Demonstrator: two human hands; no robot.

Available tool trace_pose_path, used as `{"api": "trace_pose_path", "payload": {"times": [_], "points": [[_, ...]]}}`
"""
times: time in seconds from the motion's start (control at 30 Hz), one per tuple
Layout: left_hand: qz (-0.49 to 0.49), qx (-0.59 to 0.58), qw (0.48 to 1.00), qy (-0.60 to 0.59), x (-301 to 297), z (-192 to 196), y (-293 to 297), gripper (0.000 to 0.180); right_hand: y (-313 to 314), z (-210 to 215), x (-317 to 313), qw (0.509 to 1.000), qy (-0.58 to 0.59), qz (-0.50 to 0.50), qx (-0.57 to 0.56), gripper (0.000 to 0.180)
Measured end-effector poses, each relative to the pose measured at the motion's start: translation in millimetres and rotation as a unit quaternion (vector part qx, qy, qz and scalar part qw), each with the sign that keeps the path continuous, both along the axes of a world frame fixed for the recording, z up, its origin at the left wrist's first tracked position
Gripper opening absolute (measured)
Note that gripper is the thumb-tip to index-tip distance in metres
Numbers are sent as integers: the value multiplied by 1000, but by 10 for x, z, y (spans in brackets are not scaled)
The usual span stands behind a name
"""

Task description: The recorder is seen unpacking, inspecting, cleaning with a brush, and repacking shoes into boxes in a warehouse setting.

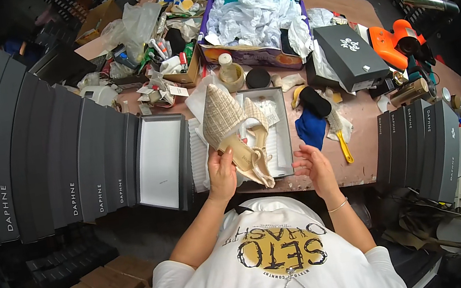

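The beige shoe [223, 114] looks light, stiff-soled, easily scuffed. Its side, pinched by the left hand [222, 176], seems a sound hold; the right hand [316, 169] spreads empty.

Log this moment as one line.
left hand: holds beige shoe | right hand: open, holding nothing | open shoebox: on table | blue cloth: right of shoebox

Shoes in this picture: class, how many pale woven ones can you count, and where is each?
2. The first shoe is in the left hand; the second shoe is partly hidden behind it, to its right. Any inside the grey boxes would be hidden.
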State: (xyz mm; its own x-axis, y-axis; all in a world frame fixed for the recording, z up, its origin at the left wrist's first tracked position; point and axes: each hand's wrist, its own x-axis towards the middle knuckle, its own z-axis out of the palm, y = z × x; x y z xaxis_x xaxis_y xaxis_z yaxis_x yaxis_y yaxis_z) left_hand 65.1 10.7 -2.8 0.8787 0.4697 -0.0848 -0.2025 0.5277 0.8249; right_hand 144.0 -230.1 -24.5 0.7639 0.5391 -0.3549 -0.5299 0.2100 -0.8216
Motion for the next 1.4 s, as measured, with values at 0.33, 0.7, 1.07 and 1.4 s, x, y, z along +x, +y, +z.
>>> {"api": "trace_pose_path", "payload": {"times": [0.33, 0.7, 1.07, 1.4], "points": [[-173, 205, 962, 46, 83, -77, -370, 41, 92, 174, -252, 904, -350, 164, -185, 89], [-180, 634, 696, 284, -835, -713, 738, 70, -405, 295, -503, 984, 95, -8, 151, 86], [20, 416, 880, 230, 77, -371, 500, 23, -245, 129, -178, 858, 218, 147, 441, 87], [37, 115, 984, 133, 579, -215, 317, 19, -361, 706, -7, 860, 207, 335, 323, 97]]}}
